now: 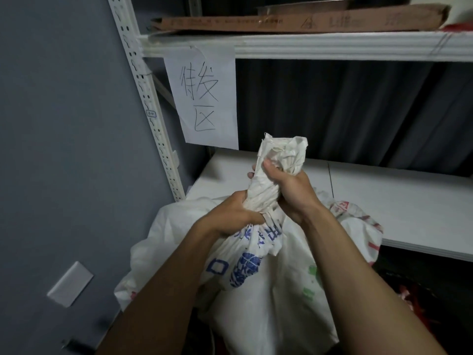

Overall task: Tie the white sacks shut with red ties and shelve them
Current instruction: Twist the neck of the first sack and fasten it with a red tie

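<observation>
While squeezing the top of the big white woven plastic sack with blue print [256,290] into a tight neck, gripping hard with both hands. Holding the bottom of the neck with the left hand [235,213], fingers curled right round, just above the blue print. Holding the neck higher up with the right hand [289,190], fingers wrapped round and thumb pressed on the front. Crumpled sack mouth [281,152] poking up above the right hand.

Sack low down in front of the flat white lower shelf board [396,201], squashed in among other sacks: a white one with red print [358,221] just to the right, a plain white one [163,239] to the left. Not on the shelf yet.

Step in hand, by the look of things: bunching and twisting the neck shut, ready for tying. No red tie round this neck, and none to be seen in either hand. Something red low on the right [409,298], too dark to tell what.

Next move, most likely: hold the neck tight with one hand to stop any springing open, free the other hand, fetch a red tie, wrap round the narrow part and pull snug. After that, lift with two hands onto the shelf board below the white paper sign with black handwriting [204,98]. Looks full and maybe heavy, so a firm hold needed.
</observation>
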